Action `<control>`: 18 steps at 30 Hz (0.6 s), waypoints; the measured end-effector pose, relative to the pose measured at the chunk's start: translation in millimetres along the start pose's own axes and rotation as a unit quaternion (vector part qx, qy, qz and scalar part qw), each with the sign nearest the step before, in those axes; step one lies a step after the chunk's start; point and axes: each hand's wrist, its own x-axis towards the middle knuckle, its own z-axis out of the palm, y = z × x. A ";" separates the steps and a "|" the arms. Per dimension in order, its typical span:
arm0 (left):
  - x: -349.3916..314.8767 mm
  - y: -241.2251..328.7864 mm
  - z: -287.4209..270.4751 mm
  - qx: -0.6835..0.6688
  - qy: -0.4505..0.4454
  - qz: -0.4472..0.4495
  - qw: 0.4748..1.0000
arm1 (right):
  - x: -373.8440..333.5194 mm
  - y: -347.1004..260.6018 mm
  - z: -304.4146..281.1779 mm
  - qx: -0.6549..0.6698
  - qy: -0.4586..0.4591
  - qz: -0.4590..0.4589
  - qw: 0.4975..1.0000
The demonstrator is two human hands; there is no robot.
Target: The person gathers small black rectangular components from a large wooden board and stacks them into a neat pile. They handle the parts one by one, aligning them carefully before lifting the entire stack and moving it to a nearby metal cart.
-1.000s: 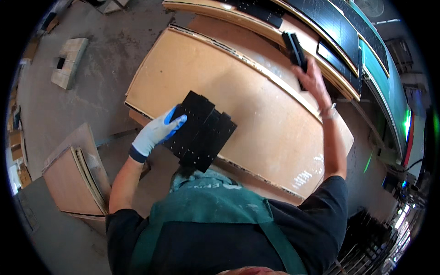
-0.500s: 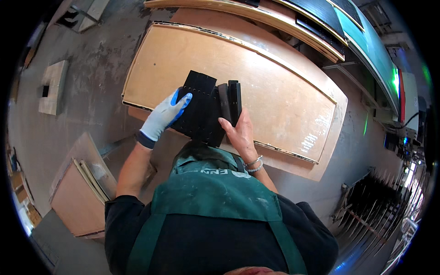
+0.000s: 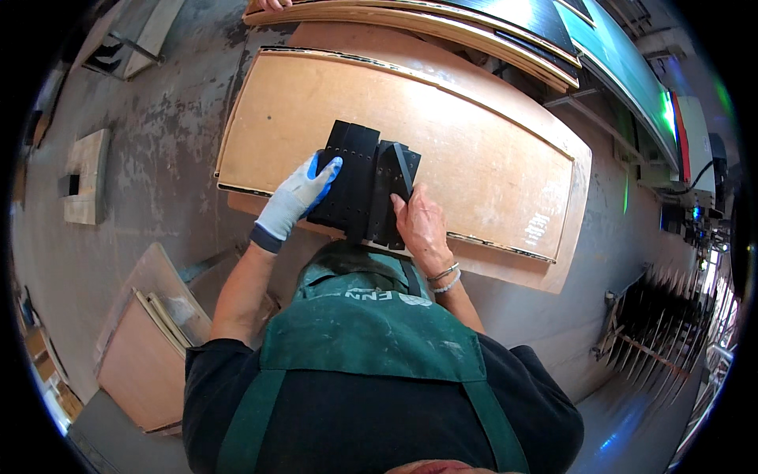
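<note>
Several flat black strips with rows of small holes (image 3: 347, 178) are held side by side in front of my apron, over the near edge of a wooden panel (image 3: 474, 150). My left hand (image 3: 296, 193), in a pale glove with blue on the palm side, grips their left edge, thumb on top. The right hand (image 3: 422, 225) is bare, with bracelets at the wrist. It closes round the right-hand strips, its thumb on their face. One narrow black strip (image 3: 401, 167) slants across the upper right of the bundle. My fingers underneath are hidden.
Stacked boards (image 3: 442, 24) lie beyond the panel, with another person's hand (image 3: 275, 4) on their left end. A teal-topped bench (image 3: 632, 71) runs along the right. Leaning boards (image 3: 146, 355) stand at lower left, and a rack of thin dark rods (image 3: 651, 332) at lower right.
The right-hand strips have swung from near edge-on to flatter beside the others, and one narrow strip now slants. My right hand has shifted slightly. Another person's hand has appeared at the top.
</note>
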 end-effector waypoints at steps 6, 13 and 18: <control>-3.7 -29.9 14.9 0.203 0.110 0.202 0.952 | -2.7 -9.4 7.5 0.001 0.055 -0.039 0.998; 2.5 -28.6 11.2 0.145 0.063 0.131 0.979 | -10.4 -6.0 20.9 0.149 0.117 -0.038 0.981; -4.2 19.1 -7.3 -0.049 0.032 -0.061 0.996 | -15.7 11.9 26.0 0.160 0.155 0.027 0.975</control>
